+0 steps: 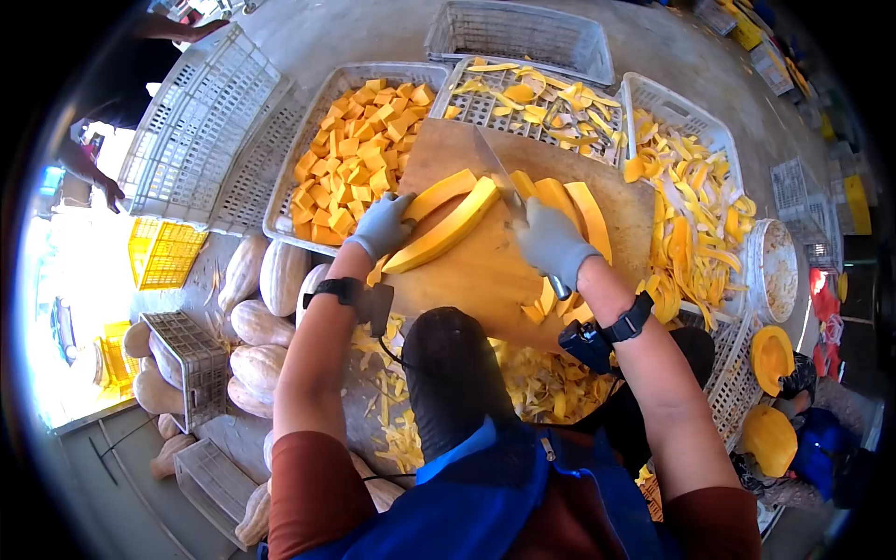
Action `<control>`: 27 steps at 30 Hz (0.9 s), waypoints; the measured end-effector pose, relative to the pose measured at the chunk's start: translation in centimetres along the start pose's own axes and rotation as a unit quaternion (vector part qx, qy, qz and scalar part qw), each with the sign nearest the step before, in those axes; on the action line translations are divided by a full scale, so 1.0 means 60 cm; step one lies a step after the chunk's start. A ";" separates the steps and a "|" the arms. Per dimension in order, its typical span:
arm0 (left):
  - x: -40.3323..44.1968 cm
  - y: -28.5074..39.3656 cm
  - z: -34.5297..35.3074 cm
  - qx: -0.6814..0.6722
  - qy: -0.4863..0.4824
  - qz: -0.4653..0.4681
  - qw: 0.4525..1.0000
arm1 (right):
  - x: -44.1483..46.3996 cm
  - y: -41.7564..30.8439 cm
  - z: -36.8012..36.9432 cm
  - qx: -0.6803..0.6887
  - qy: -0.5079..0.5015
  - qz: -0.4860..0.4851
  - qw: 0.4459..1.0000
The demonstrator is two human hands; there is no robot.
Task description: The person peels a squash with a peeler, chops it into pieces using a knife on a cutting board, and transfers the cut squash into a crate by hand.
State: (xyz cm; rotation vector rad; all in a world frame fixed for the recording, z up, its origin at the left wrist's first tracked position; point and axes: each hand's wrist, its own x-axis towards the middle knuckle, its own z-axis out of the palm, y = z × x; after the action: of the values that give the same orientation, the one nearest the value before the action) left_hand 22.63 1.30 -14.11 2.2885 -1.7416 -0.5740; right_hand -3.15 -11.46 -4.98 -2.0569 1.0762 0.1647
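Note:
My left hand (383,227), in a grey glove, has its fingers closed at the near end of a peeled pumpkin strip (443,193). A second, longer pumpkin strip (448,229) lies right beside it on the wooden cutting board (457,289). My right hand (553,241), also gloved, grips a knife (499,170) by its handle, blade pointing away and slightly left. Under and beyond that hand, more pumpkin strips (586,219) lie on the board. Small pumpkin pieces (541,303) sit near its right front edge.
Left of the board stands a crate of pumpkin cubes (359,140). Peelings fill a crate (691,205) on the right and cover an upturned crate (476,107) behind. Whole pumpkins (259,322) lie on the floor at left. Other people's hands show at far left and lower right.

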 end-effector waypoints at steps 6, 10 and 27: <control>-0.076 0.023 0.033 -0.062 0.144 -0.047 0.986 | 0.003 0.030 0.007 -0.050 0.042 -0.037 0.997; -0.131 0.038 0.068 0.014 0.154 -0.062 0.986 | -0.018 0.025 0.025 -0.048 0.039 -0.044 0.997; -0.072 0.009 -0.008 0.112 0.058 -0.070 0.989 | -0.038 0.095 0.070 0.075 0.048 -0.042 0.995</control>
State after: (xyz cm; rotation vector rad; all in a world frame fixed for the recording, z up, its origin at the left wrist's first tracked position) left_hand 21.36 5.24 -12.71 2.5558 -1.6753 -0.2717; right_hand -7.82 -8.95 -10.17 -1.9870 1.0263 -0.0551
